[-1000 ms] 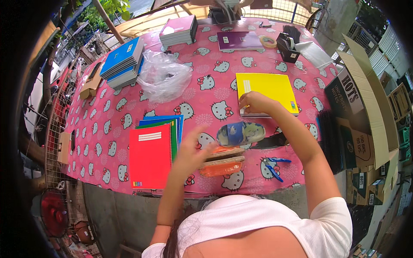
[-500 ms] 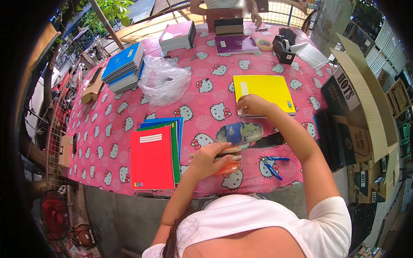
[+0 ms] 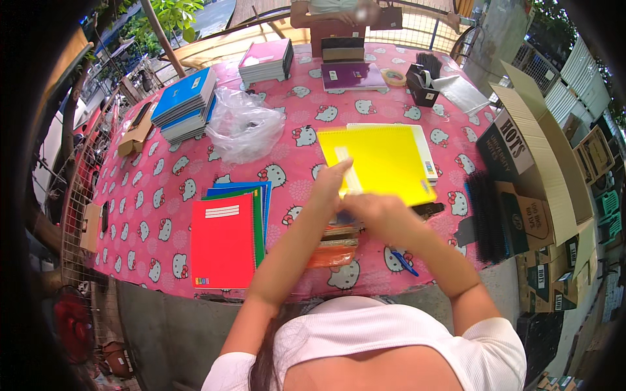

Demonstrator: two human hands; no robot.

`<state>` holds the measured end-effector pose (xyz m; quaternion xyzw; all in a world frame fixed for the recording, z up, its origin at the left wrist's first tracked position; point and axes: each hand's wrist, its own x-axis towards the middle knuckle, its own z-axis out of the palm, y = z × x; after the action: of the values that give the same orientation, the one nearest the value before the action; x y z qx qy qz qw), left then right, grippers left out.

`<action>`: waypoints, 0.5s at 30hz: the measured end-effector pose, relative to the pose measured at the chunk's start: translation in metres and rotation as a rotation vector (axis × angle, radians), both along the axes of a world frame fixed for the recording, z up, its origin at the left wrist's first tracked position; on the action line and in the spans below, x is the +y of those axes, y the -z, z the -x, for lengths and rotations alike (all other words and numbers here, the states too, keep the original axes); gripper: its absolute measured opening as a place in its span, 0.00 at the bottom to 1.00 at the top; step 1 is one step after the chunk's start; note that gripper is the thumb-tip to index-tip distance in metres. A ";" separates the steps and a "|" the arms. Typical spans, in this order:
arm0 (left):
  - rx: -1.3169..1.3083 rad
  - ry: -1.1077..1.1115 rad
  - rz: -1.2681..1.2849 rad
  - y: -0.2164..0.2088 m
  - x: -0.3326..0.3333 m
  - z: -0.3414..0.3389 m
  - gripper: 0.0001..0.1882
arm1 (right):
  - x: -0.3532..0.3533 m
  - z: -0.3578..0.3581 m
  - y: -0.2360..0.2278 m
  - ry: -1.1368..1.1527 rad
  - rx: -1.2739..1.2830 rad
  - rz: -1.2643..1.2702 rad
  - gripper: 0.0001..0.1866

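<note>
A yellow spiral notebook is raised and tilted in front of me, its near left part between my hands. My left hand grips its left edge, thumb on the cover. Close beside it, my right hand is closed on the near edge, slightly blurred. Behind the yellow notebook shows a white-covered notebook. Under my wrists lies an orange plastic-wrapped bundle, partly hidden. Blue-handled pliers rest to its right. On the left, a red notebook overlaps a green notebook and blue ones.
Stacks of blue notebooks and pink notebooks stand at the back left, beside a clear plastic bag. A purple notebook, tape roll and black holder sit far back. An open carton stands right. Another person is opposite.
The yellow notebook has come up off the pile and toward me, uncovering a white one. My left hand has left the orange bundle and joined the right hand at the notebook.
</note>
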<state>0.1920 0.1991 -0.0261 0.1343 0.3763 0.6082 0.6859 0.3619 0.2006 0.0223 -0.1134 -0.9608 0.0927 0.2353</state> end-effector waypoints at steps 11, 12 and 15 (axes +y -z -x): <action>0.760 -0.108 -0.550 -0.069 -0.137 0.054 0.18 | -0.011 -0.090 0.082 0.162 0.750 1.157 0.40; 0.794 -0.143 -0.598 -0.074 -0.150 0.060 0.17 | -0.017 -0.086 0.087 0.112 0.702 1.326 0.36; 0.836 -0.164 -0.630 -0.082 -0.177 0.069 0.12 | -0.037 -0.067 0.071 0.359 0.354 1.135 0.20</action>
<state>0.1233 0.0220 0.0558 0.5350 0.4261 0.6379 0.3540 0.4285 0.1639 -0.0492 -0.3634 -0.6742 0.5655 0.3059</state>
